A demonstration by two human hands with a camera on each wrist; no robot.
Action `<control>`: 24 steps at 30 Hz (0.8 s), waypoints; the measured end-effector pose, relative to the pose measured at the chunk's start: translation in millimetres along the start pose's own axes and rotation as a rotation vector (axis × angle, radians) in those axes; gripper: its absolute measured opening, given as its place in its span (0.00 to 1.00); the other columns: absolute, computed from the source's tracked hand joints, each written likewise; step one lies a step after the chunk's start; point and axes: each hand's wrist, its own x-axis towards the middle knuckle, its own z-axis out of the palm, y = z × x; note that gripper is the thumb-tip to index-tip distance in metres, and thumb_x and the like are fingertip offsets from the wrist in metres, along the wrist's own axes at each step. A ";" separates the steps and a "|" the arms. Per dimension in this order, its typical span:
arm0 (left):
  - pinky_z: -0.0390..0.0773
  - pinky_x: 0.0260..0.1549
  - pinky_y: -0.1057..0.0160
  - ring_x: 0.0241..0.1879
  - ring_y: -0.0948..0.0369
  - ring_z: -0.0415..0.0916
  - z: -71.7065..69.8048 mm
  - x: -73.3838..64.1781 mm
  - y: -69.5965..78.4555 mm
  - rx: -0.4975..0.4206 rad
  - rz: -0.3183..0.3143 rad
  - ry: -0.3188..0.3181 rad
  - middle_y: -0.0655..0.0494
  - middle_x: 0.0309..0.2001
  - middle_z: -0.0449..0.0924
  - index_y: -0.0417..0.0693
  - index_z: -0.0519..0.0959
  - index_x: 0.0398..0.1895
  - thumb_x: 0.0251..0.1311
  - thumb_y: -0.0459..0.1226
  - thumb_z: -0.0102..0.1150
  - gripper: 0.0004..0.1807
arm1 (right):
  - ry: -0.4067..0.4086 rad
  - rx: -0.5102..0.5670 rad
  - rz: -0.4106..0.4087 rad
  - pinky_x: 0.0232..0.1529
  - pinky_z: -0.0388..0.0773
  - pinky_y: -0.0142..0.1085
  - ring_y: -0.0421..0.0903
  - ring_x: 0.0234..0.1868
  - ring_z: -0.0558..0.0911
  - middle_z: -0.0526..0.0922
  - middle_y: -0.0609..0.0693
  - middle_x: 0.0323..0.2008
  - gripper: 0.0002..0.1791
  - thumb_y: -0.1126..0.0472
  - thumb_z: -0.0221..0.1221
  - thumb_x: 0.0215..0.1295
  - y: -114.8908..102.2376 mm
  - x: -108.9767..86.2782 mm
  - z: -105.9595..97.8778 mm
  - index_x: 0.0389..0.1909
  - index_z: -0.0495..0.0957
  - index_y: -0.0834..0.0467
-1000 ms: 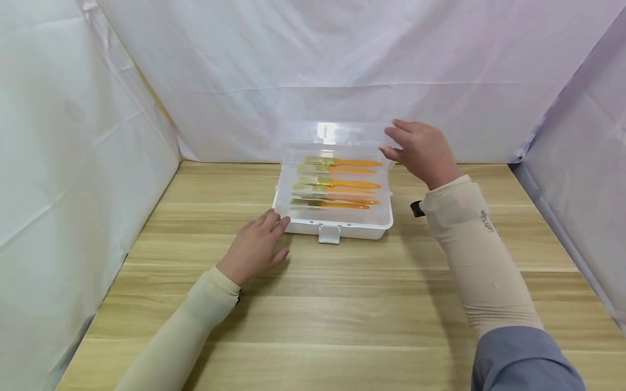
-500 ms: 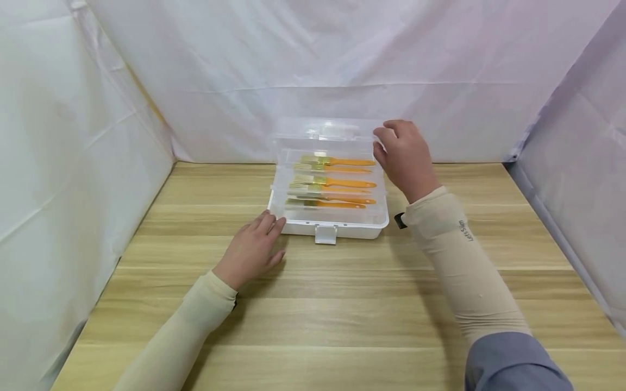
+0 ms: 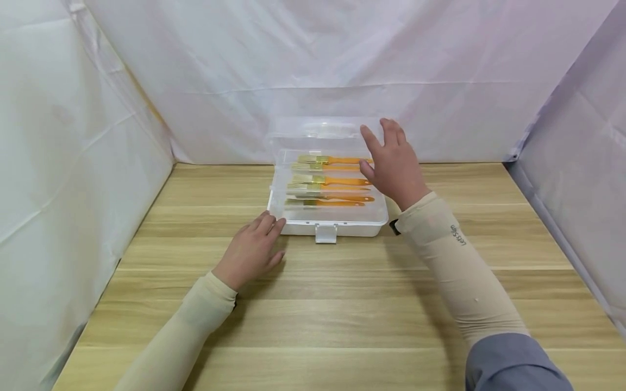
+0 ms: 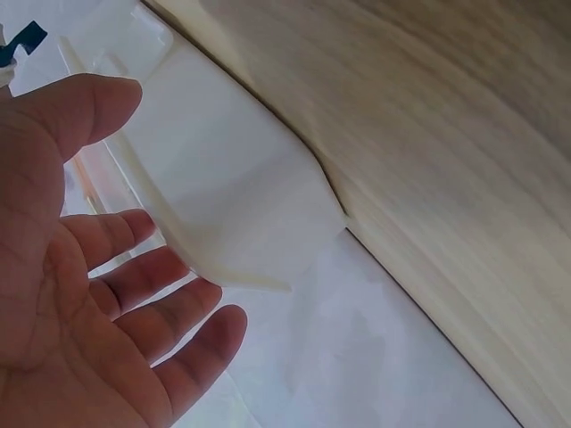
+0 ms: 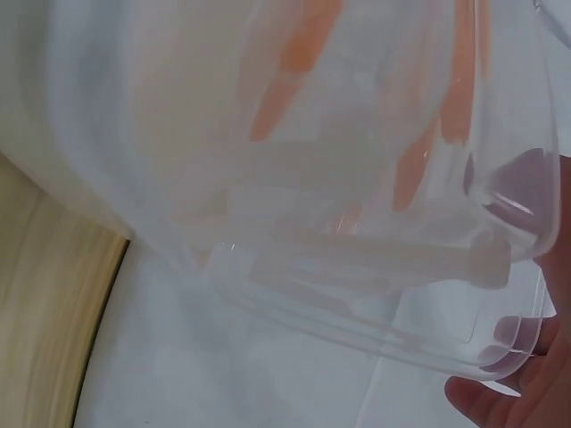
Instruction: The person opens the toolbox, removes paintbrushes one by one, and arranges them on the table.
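A white plastic box sits toward the back of the table, its front latch hanging down. Several paintbrushes with orange handles lie in it side by side, bristles to the left. Its clear lid is raised at the back. My left hand rests at the front left corner; in the left wrist view its loosely bent fingertips meet the box wall. My right hand, fingers spread, is at the lid's right side; the right wrist view shows its fingers at the edge of the clear plastic.
A wood-grain table lies under the box. White cloth walls stand behind and on both sides, the back one close behind the raised lid.
My right hand has moved left along the lid, and its fingers have spread. The lid has shifted slightly. My left hand stays at the box corner, and the brushes lie as before.
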 end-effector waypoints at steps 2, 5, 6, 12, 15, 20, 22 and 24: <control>0.79 0.50 0.46 0.62 0.41 0.70 0.5 -1.6 1.0 -0.004 -0.001 0.004 0.39 0.56 0.72 0.36 0.72 0.65 0.57 0.49 0.66 0.37 | -0.020 0.004 0.007 0.49 0.77 0.60 0.69 0.71 0.58 0.58 0.73 0.69 0.38 0.52 0.61 0.67 -0.6 0.4 -0.4 0.74 0.59 0.59; 0.79 0.49 0.46 0.62 0.41 0.70 1.1 -3.7 2.9 -0.008 -0.004 0.010 0.40 0.56 0.72 0.36 0.72 0.65 0.57 0.49 0.66 0.36 | -0.081 0.025 0.031 0.59 0.70 0.60 0.70 0.72 0.54 0.54 0.73 0.71 0.41 0.51 0.60 0.68 -1.2 2.8 -1.7 0.76 0.54 0.59; 0.79 0.48 0.46 0.62 0.41 0.70 1.0 -4.2 3.8 -0.006 -0.005 0.013 0.40 0.56 0.72 0.36 0.72 0.65 0.57 0.49 0.66 0.37 | -0.106 0.032 0.041 0.62 0.67 0.60 0.70 0.73 0.53 0.52 0.72 0.72 0.43 0.50 0.60 0.68 -1.3 4.0 -2.0 0.77 0.52 0.59; 0.80 0.46 0.47 0.63 0.42 0.70 0.7 -5.8 7.2 0.011 -0.017 0.005 0.40 0.56 0.72 0.36 0.72 0.65 0.57 0.49 0.66 0.36 | -0.219 0.044 0.079 0.70 0.54 0.58 0.67 0.75 0.45 0.45 0.71 0.74 0.47 0.44 0.56 0.70 0.7 10.2 -1.6 0.79 0.42 0.58; 0.81 0.45 0.47 0.63 0.42 0.70 0.7 -5.4 7.7 0.011 -0.023 0.001 0.40 0.55 0.72 0.36 0.72 0.65 0.57 0.49 0.66 0.36 | -0.244 0.025 0.073 0.72 0.47 0.57 0.66 0.76 0.40 0.41 0.70 0.75 0.49 0.42 0.54 0.71 1.9 12.9 -1.4 0.80 0.39 0.58; 0.81 0.45 0.47 0.63 0.42 0.70 0.9 -4.6 7.5 0.016 -0.027 0.004 0.40 0.55 0.72 0.35 0.72 0.64 0.57 0.49 0.67 0.36 | -0.267 0.006 0.068 0.74 0.38 0.55 0.64 0.77 0.32 0.33 0.68 0.77 0.51 0.38 0.51 0.71 3.3 15.9 -0.2 0.79 0.35 0.59; 0.81 0.45 0.47 0.63 0.42 0.70 1.1 -4.2 7.0 0.020 -0.025 0.006 0.40 0.55 0.72 0.35 0.72 0.64 0.57 0.49 0.67 0.37 | -0.264 0.019 0.069 0.74 0.36 0.54 0.63 0.77 0.31 0.32 0.68 0.77 0.51 0.38 0.51 0.71 4.7 17.3 1.2 0.79 0.35 0.59; 0.81 0.45 0.47 0.63 0.42 0.70 1.7 -3.9 6.3 0.022 -0.025 0.007 0.40 0.55 0.72 0.35 0.72 0.64 0.57 0.49 0.67 0.37 | -0.266 0.042 0.075 0.74 0.35 0.53 0.62 0.77 0.30 0.31 0.67 0.77 0.51 0.37 0.52 0.71 6.3 19.0 2.4 0.79 0.35 0.59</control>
